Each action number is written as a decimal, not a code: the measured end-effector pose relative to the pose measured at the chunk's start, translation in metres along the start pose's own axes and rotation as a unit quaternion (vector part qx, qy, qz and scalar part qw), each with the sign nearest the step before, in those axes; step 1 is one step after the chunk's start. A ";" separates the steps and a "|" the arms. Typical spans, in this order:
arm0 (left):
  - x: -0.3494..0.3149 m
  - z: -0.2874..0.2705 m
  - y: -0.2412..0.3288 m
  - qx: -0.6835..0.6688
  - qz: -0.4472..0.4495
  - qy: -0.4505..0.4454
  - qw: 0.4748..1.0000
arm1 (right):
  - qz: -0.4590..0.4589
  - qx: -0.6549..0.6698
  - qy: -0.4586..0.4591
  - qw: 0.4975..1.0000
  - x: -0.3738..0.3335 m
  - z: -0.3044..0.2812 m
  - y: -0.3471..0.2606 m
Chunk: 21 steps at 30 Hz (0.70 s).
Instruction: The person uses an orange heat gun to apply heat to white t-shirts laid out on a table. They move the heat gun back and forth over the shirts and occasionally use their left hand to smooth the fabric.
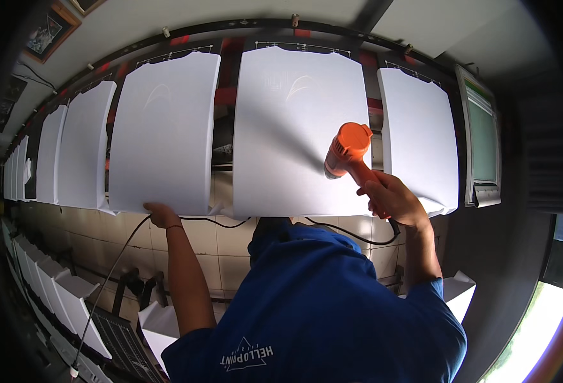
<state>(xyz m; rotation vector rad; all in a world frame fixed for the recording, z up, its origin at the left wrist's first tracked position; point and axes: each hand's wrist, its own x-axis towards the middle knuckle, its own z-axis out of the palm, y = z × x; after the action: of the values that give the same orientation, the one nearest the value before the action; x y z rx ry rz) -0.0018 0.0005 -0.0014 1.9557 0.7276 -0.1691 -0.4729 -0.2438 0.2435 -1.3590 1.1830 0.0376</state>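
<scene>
My right hand (395, 199) is wrapped around the handle of an orange hair dryer (353, 143). Its dark nozzle points down at a white cloth panel (297, 147), close above the surface, and a long shadow falls across the cloth. A faint curved line marks the panel's upper part. At the lower edge of the neighbouring white panel (160, 140), my left hand (161, 216) is closed around a black power cord (120, 260), which runs out on both sides of it. Behind my body, part of the cord is hidden.
More white panels (88, 140) line the dark rack to the left, and another (420, 137) lies at the right. Beyond that stands a framed screen (482, 137). Tiled floor (230, 246) shows below. A second row of white panels (70, 293) stands at lower left.
</scene>
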 end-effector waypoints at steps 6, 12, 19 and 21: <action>-0.013 0.002 -0.007 -0.017 0.013 -0.016 1.000 | -0.019 0.029 0.074 0.997 -0.001 -0.001 0.007; 0.006 0.000 -0.001 0.010 0.023 -0.010 1.000 | -0.033 0.049 0.031 0.998 -0.021 -0.004 0.012; 0.014 -0.003 -0.006 0.005 0.033 0.001 0.999 | -0.013 0.064 0.054 0.996 -0.027 -0.005 0.025; 0.003 -0.003 -0.003 0.014 0.036 -0.010 0.999 | -0.004 0.057 0.062 0.996 -0.033 -0.008 0.027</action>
<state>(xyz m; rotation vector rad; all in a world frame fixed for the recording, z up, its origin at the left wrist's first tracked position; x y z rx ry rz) -0.0012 0.0057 -0.0031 2.0007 0.6434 -0.1549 -0.5103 -0.2224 0.2483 -1.2790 1.2653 -0.1206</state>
